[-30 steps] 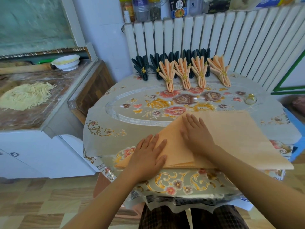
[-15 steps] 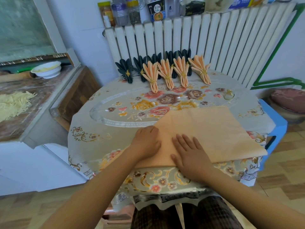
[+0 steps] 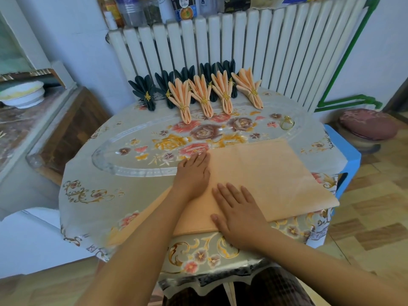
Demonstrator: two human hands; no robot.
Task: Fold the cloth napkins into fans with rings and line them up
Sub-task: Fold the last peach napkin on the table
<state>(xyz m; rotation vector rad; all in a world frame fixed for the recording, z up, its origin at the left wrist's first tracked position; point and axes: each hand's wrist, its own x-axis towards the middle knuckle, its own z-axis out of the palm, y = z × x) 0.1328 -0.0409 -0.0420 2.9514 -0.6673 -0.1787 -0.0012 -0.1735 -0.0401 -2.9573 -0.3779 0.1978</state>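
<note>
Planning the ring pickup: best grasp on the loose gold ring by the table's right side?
Pinch the gold ring across its thin rim from above with the right hand's fingers. It lies alone on the tablecloth, apart from the fans, top unobstructed.

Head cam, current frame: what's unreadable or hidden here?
- Dark green fan napkins: the right ones hidden behind the peach fan napkins, count unclear.
- Flat peach cloth napkin: near-left corner covered by the left forearm; the left hand and right hand hide its creases.
- Jars on the white radiator: cut off by the top edge.
</note>
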